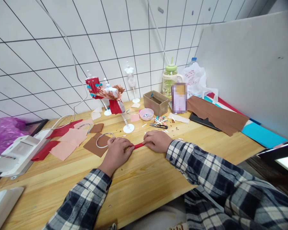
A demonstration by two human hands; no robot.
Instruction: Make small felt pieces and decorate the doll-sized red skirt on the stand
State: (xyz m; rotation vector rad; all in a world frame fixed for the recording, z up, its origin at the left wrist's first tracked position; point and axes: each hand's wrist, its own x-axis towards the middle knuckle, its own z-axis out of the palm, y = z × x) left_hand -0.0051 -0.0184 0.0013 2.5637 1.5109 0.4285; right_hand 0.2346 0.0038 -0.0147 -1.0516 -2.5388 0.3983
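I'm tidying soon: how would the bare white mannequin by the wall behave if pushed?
The mannequin would probably tip easily, its body perched on a thin stem. Its small round base might slide on the smooth-looking tabletop.

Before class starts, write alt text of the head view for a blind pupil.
A left hand and right hand hold a narrow red strip at a pale wooden table. Beyond are white dress forms, a round pink bowl and an open brown box.
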